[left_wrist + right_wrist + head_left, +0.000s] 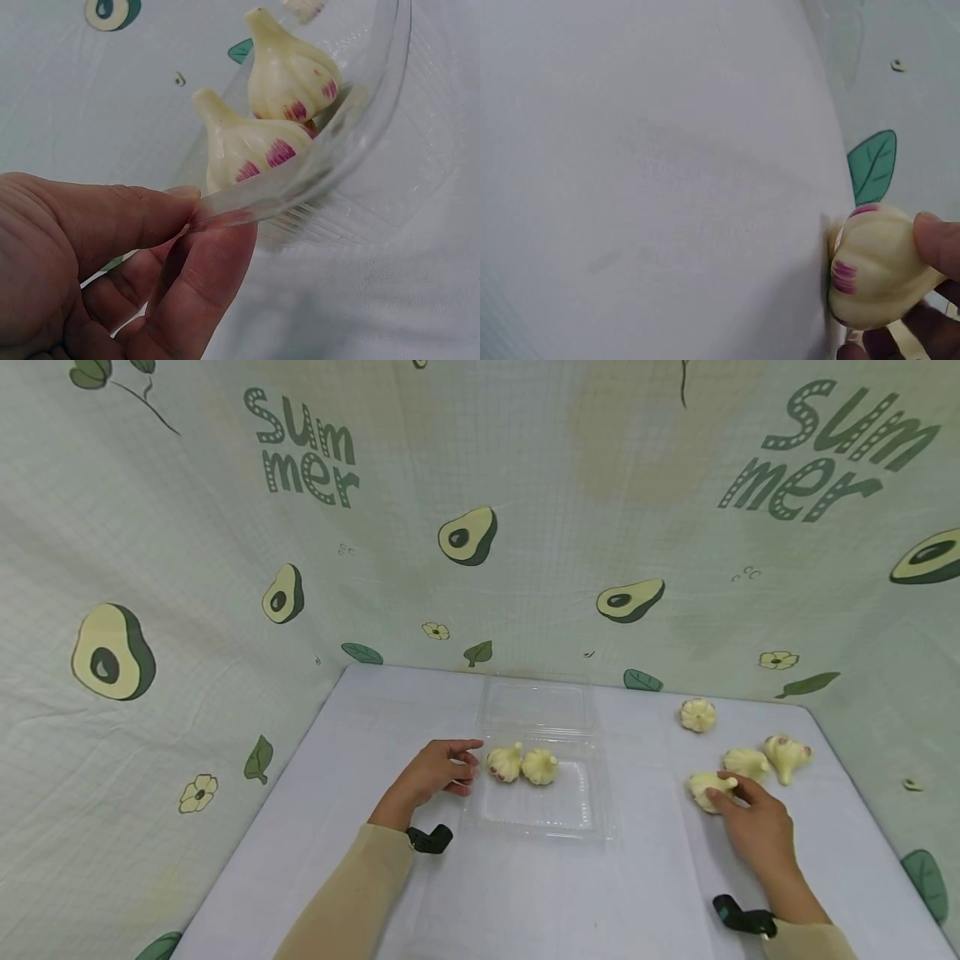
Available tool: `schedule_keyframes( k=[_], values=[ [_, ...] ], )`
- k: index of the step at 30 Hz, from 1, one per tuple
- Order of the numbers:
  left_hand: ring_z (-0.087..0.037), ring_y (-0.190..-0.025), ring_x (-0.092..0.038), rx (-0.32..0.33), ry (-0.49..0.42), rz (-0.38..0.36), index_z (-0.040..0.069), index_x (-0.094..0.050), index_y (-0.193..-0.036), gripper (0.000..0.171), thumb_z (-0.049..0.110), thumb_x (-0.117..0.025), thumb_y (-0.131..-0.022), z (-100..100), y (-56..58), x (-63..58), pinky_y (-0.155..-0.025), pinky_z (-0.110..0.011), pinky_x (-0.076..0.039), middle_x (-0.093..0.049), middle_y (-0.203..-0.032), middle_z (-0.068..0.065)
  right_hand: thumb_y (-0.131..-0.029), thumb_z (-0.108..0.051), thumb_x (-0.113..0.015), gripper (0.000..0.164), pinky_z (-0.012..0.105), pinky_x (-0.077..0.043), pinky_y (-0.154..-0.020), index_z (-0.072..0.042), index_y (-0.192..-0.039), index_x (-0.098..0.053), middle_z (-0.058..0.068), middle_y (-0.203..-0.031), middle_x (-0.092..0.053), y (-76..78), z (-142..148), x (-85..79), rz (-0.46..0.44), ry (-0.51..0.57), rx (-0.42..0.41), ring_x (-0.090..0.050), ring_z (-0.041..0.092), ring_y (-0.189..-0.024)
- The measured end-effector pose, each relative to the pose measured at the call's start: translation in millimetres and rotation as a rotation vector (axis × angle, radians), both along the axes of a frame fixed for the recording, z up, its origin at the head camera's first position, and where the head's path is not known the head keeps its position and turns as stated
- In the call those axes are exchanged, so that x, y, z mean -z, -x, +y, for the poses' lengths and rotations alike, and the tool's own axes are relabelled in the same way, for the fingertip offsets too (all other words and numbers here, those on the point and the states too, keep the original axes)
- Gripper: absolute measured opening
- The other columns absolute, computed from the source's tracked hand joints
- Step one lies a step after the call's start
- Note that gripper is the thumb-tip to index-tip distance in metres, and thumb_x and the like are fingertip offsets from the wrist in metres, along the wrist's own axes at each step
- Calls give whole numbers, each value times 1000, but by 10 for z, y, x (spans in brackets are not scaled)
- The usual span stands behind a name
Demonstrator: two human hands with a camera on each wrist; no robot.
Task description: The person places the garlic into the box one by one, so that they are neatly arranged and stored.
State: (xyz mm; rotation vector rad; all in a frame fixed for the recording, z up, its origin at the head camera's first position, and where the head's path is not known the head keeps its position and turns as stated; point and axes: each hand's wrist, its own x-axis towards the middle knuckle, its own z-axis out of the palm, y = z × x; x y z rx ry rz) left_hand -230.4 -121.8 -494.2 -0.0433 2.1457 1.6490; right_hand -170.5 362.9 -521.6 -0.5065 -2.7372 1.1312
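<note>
A clear plastic container [517,810] stands with its hinged lid [536,706] folded back behind it. Two garlic bulbs, one on the left [504,762] and one beside it [540,767], sit inside its left part. With thumb and finger, my left hand [438,770] pinches the container's left rim, as the left wrist view shows up close. On the right, my right hand [759,828] grips a garlic bulb [874,270] with purple streaks by its stem end. Whether that bulb touches the table cannot be told.
Beyond my right hand lie three more garlic bulbs: one at the back [698,715], one just behind the held bulb [746,763] and one farther right [786,755]. A white cloth covers the table [517,902]. Printed fabric [540,568] walls the back and sides.
</note>
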Motion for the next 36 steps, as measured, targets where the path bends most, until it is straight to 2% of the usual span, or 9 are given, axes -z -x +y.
schedule_keyframes(
  k=[5,12,15,18,21,26,29,32,36],
  values=[
    [-20,-76,-70,-6,12,-4,14,-62,-149,55,-2,-72,-97,5,6,-1,-68,-31,-66,-65,-120,-13,-105,-36,-65,52,54,-49,-93,-7,-148,-60,32,-143,-59,35,30,-11,-72,5,43,-57,46,-129],
    [-19,-76,-70,-11,15,-12,14,-63,-149,55,-2,-72,-97,12,10,-14,-68,-31,-66,-65,-120,-13,-102,-34,-71,50,33,-44,-83,-8,-144,-64,27,-140,-64,4,16,26,-18,22,84,-60,37,-125],
    [-20,-77,-70,-11,16,-15,15,-63,-149,55,-2,-72,-97,12,12,-12,-68,-31,-66,-65,-121,-13,-99,-34,-75,49,23,-43,-78,-10,-141,-66,24,-139,-66,8,10,30,-7,19,101,-65,13,-108],
    [-21,-77,-70,-11,23,-18,16,-63,-149,55,-1,-73,-97,11,15,-7,-69,-31,-66,-65,-121,-13,-98,-36,-77,49,16,-43,-72,-12,-139,-68,22,-139,-67,13,3,27,-2,28,102,-50,-10,-92],
    [-22,-79,-70,-15,26,-21,16,-63,-149,55,-1,-72,-97,13,18,-3,-69,-31,-66,-65,-121,-13,-97,-37,-78,51,15,-42,-72,-11,-139,-67,21,-142,-65,16,-12,18,1,45,95,-42,-17,-89],
    [-24,-81,-71,-17,31,-19,16,-63,-148,55,-1,-72,-97,20,18,-11,-69,-31,-66,-65,-121,-13,-96,-37,-78,52,14,-42,-74,-9,-138,-65,19,-144,-63,26,-71,0,18,62,82,-50,-9,-97],
    [-24,-81,-71,-14,36,-16,15,-63,-149,55,-1,-72,-97,21,20,-11,-69,-31,-66,-65,-120,-13,-97,-36,-78,53,16,-41,-76,-7,-139,-63,19,-145,-61,30,-116,-21,25,63,60,-60,11,-111],
    [-24,-81,-70,-15,35,-18,15,-63,-149,55,-2,-72,-97,22,21,-8,-69,-31,-66,-65,-120,-13,-98,-36,-77,54,17,-41,-77,-6,-140,-62,19,-147,-59,32,-168,-54,28,67,40,-60,34,-126],
    [-23,-80,-70,-16,35,-20,15,-63,-149,55,-2,-72,-97,23,19,-10,-69,-31,-66,-65,-120,-13,-99,-39,-75,57,17,-40,-77,-6,-142,-60,21,-152,-56,47,-243,-119,17,83,6,-56,43,-135]
  ],
)
